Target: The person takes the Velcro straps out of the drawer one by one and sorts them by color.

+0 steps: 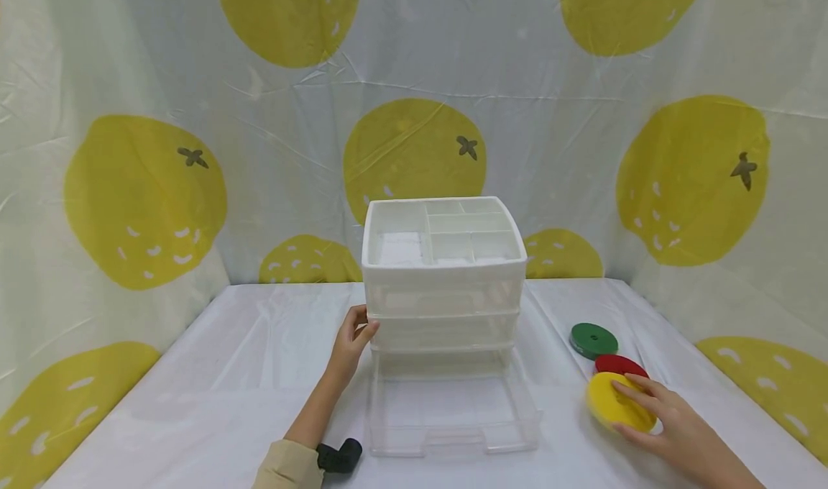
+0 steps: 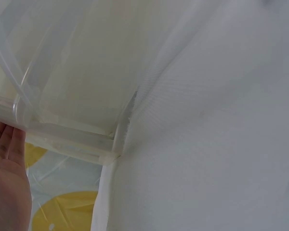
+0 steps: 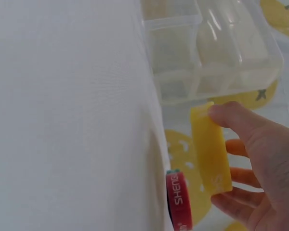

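A white drawer cabinet (image 1: pixel 446 291) with clear drawers stands mid-table, its top divided into compartments. The lowest clear drawer (image 1: pixel 453 439) is pulled out toward me; no contents show in it. My left hand (image 1: pixel 352 338) rests against the cabinet's left side, fingers fairly straight in the left wrist view. To the right, my right hand (image 1: pixel 673 421) holds a yellow disc-shaped roll (image 1: pixel 614 403) by its rim between thumb and fingers. In the right wrist view the yellow roll is clear of the table. Beyond it lie a red roll (image 1: pixel 621 364) and a green roll (image 1: pixel 594 340).
The table has a white cover (image 1: pixel 259 345). A curtain (image 1: pixel 272 151) printed with yellow fruit hangs behind it and along both sides. A black strap-like piece (image 1: pixel 339 456) sits at my left wrist. Lettering marks the red roll's edge in the right wrist view.
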Motion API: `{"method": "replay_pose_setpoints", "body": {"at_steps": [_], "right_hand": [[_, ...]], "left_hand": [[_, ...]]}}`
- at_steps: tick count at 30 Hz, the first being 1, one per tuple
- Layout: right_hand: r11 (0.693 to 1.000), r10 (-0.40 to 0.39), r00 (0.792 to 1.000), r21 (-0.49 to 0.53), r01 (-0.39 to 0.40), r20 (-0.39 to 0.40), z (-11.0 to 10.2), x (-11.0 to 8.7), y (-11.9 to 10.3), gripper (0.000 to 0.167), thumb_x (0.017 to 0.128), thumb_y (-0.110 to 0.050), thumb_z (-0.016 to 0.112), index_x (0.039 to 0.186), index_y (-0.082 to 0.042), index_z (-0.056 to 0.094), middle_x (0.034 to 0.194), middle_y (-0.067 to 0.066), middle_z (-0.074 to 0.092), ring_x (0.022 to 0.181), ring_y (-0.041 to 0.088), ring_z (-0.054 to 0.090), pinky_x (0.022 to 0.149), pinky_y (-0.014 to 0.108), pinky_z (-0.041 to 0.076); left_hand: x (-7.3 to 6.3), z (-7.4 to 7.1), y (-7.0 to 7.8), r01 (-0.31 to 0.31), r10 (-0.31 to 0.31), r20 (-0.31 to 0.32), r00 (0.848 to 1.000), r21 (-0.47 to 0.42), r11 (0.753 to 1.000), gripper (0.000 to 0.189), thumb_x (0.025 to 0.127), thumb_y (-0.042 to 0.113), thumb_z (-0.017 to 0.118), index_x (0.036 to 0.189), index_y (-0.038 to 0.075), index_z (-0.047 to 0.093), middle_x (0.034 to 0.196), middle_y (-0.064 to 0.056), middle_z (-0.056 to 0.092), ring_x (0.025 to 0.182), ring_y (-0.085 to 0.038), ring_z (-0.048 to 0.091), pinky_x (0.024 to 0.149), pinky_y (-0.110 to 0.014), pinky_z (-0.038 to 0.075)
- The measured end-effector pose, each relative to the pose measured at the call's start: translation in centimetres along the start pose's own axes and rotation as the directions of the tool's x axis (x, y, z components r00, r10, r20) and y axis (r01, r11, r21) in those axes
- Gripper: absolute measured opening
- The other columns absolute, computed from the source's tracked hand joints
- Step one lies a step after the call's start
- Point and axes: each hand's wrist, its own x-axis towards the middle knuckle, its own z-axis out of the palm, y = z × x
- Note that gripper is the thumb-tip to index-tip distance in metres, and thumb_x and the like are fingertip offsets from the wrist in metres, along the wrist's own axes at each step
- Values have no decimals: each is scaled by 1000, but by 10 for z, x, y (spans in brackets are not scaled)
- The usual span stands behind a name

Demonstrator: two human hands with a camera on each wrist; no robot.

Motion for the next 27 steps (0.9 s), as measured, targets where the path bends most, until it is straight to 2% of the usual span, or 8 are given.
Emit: {"method": "replay_pose_setpoints", "body": {"at_steps": [4, 8, 14, 17, 23, 27], "right_hand": [[997, 75, 993, 17, -77, 90, -4, -2, 7, 58, 65, -30, 80, 112, -1, 62, 114, 22, 52, 96, 41, 49, 73, 61, 43], [990, 141, 973, 1, -143, 182, -7, -3, 12, 61, 69, -33, 76, 116, 1, 58, 115, 25, 50, 96, 44, 49, 75, 62, 42], [985, 173, 961, -45, -167, 218, -7, -3, 19, 62, 69, -35, 75, 115, 3, 58, 113, 28, 50, 94, 44, 49, 74, 61, 43], [977, 213, 942, -69, -202, 261, -7, -2, 24, 65, 71, -38, 73, 117, 3, 56, 112, 29, 50, 92, 43, 50, 74, 61, 44], [966, 257, 922, -68, -248, 290, -6, -5, 30, 67, 71, -43, 72, 119, 1, 54, 112, 26, 49, 93, 40, 50, 74, 59, 44], [957, 288, 890, -89, -275, 355, -6, -4, 33, 68, 72, -46, 69, 120, 0, 53, 109, 25, 50, 89, 36, 51, 71, 57, 47]], "left_hand": [[1, 0, -4, -13, 13, -8, 1000, -5, 1000, 32, 91, 11, 51, 121, 3, 44, 105, -8, 52, 92, -3, 53, 84, -20, 43], [1, -1, -5, -19, 19, -7, 1000, -12, 1000, 32, 91, 11, 50, 121, 2, 44, 105, -6, 51, 92, -3, 53, 84, -21, 43], [1, -1, -6, -21, 21, -16, 1000, -18, 1000, 32, 91, 9, 51, 120, 1, 44, 103, -2, 51, 91, -1, 53, 83, -19, 43], [0, -1, -5, -20, 20, -7, 1000, -16, 1000, 31, 91, 8, 50, 120, 0, 44, 102, -2, 51, 90, -1, 53, 83, -19, 43], [-4, 1, 13, -29, 29, 5, 1000, -13, 1000, 30, 91, 5, 49, 118, -4, 44, 101, -6, 51, 88, 0, 53, 81, -18, 43], [-7, 3, 24, -16, 16, -1, 1000, 8, 1000, 30, 90, 5, 49, 118, -6, 44, 102, -10, 51, 88, 1, 52, 80, -17, 43]]}}
